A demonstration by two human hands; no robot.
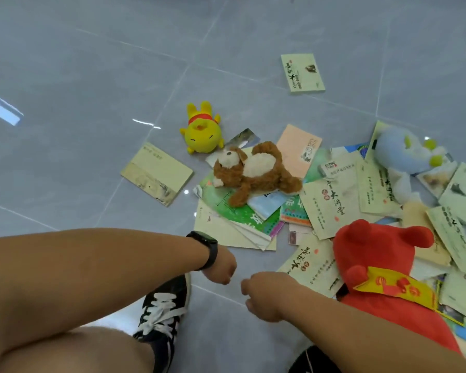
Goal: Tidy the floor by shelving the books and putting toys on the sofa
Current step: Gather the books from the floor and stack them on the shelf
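A heap of books [331, 203] covers the grey floor at centre right. A brown dog plush [256, 170] lies on the heap, with a yellow plush [203, 133] on the tiles just behind it. A blue plush [404, 154] sits on the heap's far right, and a big red bear plush [382, 278] rests on the near books. One book [302, 72] lies alone farther off and another [158, 173] to the left. My left hand [221, 269], with a black watch at the wrist, and my right hand [264, 296] hang over bare floor, fingers loosely curled, holding nothing.
My bare knee [73, 345] and a black sneaker with white laces [163, 316] are at the bottom left, under my left forearm. A second dark shoe [311, 362] shows at the bottom edge. Glossy grey tiles [92, 76] stretch to the left and back.
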